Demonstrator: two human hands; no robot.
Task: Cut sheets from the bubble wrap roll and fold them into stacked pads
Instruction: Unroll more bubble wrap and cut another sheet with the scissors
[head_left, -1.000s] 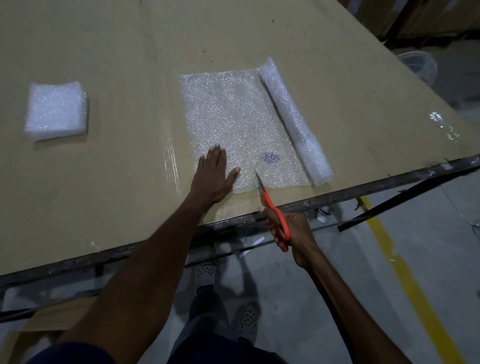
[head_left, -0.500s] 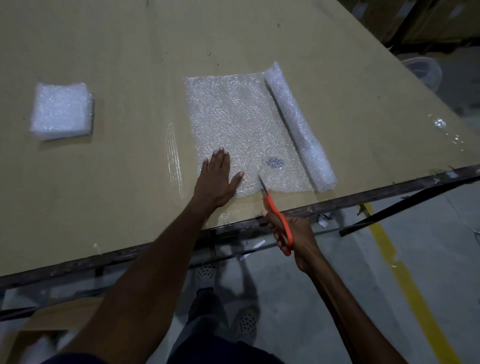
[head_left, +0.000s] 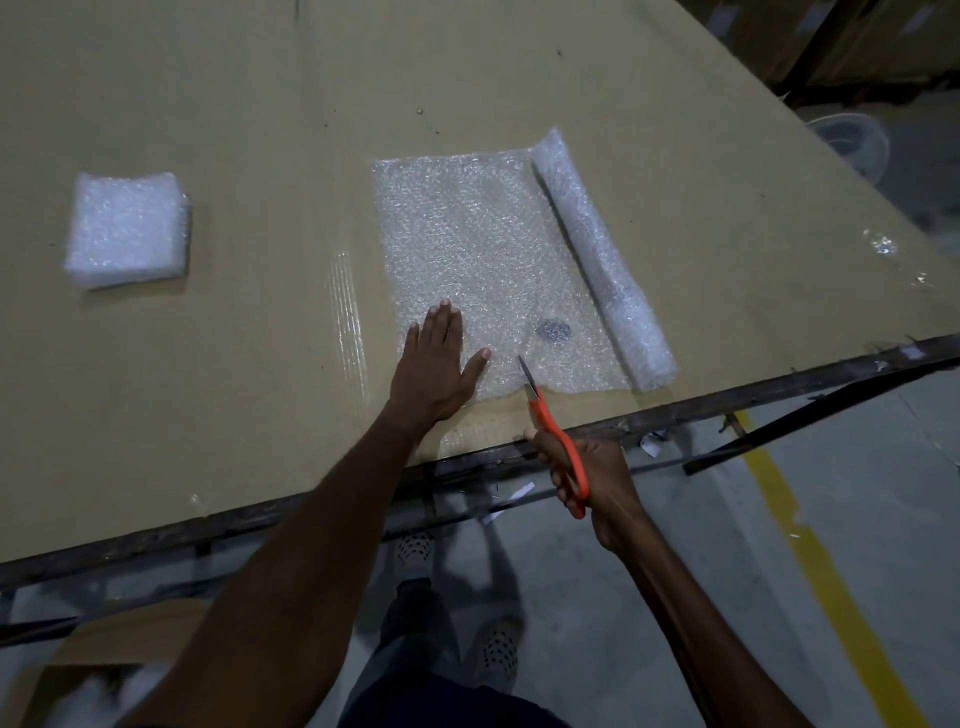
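Observation:
A bubble wrap roll (head_left: 597, 249) lies on the cardboard-covered table (head_left: 260, 104), with a flat sheet (head_left: 467, 244) unrolled to its left. My left hand (head_left: 436, 364) presses flat on the sheet's near left corner, fingers straight. My right hand (head_left: 587, 473) grips orange-handled scissors (head_left: 550, 426) just off the table's front edge. The scissor blades point at the sheet's near edge and touch it. A stack of folded bubble wrap pads (head_left: 127, 228) sits far to the left.
The table's dark metal front edge (head_left: 727, 395) runs diagonally across the view. A yellow floor line (head_left: 810, 561) lies to the right. A clear plastic tub (head_left: 847, 140) stands on the floor at far right. Cardboard (head_left: 104, 639) lies under the table at left.
The scissor tips have crept a little forward onto the sheet's near edge. My left hand stays pressed on the sheet.

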